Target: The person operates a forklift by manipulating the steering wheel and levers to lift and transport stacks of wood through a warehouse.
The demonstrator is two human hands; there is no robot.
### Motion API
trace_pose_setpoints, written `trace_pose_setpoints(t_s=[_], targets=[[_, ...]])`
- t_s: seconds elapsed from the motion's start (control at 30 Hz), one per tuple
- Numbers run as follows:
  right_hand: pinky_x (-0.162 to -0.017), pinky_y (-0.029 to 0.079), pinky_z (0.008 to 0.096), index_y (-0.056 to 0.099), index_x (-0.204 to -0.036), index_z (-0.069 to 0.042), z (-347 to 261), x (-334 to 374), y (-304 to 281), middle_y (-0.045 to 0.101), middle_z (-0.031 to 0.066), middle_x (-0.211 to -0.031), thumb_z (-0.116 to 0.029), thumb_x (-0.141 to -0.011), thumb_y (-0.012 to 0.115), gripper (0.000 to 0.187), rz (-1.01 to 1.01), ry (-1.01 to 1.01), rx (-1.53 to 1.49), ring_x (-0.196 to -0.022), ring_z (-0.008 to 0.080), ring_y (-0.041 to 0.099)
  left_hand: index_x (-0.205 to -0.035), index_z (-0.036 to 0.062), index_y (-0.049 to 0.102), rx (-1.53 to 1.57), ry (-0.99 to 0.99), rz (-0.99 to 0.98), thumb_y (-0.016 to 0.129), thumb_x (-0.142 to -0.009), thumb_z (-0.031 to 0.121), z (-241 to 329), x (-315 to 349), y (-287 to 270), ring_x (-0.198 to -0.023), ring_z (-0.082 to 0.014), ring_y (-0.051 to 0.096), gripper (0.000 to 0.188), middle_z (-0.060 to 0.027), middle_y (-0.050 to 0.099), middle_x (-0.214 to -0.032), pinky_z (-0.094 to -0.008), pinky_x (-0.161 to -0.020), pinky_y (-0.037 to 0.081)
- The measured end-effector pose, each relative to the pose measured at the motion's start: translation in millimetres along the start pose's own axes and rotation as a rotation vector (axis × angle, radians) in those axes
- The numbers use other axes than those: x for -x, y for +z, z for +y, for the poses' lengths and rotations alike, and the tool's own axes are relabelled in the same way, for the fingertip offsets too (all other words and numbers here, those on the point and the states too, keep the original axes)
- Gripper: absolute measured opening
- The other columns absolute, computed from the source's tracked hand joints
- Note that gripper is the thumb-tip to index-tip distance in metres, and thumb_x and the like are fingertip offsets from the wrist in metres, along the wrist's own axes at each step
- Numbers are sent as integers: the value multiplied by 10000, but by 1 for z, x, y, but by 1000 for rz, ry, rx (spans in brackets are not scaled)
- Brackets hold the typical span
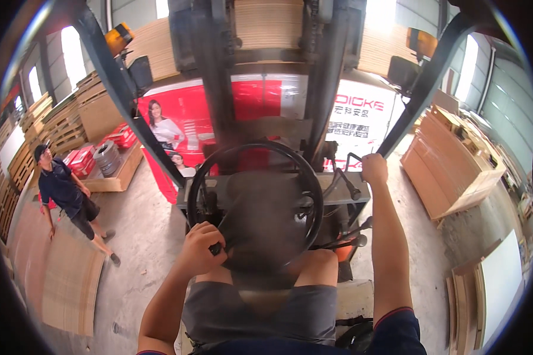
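I am seated behind the black steering wheel (pixel 198 177) of a forklift. My left hand (pixel 202 248) is closed round the dark spinner knob (pixel 217 248) at the wheel's lower left. Out to the right, my right hand (pixel 375 168) is closed at the end of a bent black lever (pixel 353 156), beside the front pillar. Below it, several black-knobbed levers (pixel 354 193) rise from the right of the dashboard, untouched. The dark mast (pixel 266 65) stands ahead, with stacked boards (pixel 266 26) beyond it. A blurred smudge covers the wheel's middle.
A red and white printed sheet (pixel 189 112) hangs across the front, below the boards. At left a person (pixel 65 189) stands by flat boards (pixel 71 290); behind are stacked pallets (pixel 68 127). On the right are a wrapped board stack (pixel 450 171) and leaning panels (pixel 497 290).
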State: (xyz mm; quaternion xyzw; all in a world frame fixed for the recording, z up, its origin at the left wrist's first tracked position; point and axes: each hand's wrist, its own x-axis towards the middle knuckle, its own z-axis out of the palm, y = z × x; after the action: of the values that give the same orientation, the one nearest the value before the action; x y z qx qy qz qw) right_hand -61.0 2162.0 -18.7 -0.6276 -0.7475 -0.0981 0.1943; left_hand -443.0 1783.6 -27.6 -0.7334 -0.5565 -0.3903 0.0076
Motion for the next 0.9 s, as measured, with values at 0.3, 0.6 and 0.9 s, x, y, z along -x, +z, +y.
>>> trace_pose_setpoints(t_s=[0.3, 0.6, 0.9], targets=[[-895, 565, 453, 730, -971, -6, -19, -15, -4, 719, 234, -1080, -220, -935, 530, 295, -26, 185, -244, -1033, 398, 692, -665, 83, 623, 8, -22, -58, 724, -539, 60, 5, 8, 6, -791, -288, 606, 162, -60, 619, -744, -396, -766, 499], [-904, 559, 440, 715, -1003, 4, -20, -12, -22, 720, 226, -1088, -223, -934, 523, 305, -49, 301, -302, -1049, 390, 687, -669, 79, 631, 37, 6, -22, 703, -538, 35, 13, 4, 14, -777, -287, 603, 156, -54, 617, -738, -396, -735, 500], [-893, 550, 477, 749, -1064, -82, 2, -8, -10, 725, 171, -1082, -273, -941, 527, 317, -111, 105, -25, -1014, 392, 678, -682, 79, 632, 53, 40, -3, 709, -548, 43, 15, 3, 15, -773, -279, 600, 158, -54, 610, -742, -391, -729, 503]])
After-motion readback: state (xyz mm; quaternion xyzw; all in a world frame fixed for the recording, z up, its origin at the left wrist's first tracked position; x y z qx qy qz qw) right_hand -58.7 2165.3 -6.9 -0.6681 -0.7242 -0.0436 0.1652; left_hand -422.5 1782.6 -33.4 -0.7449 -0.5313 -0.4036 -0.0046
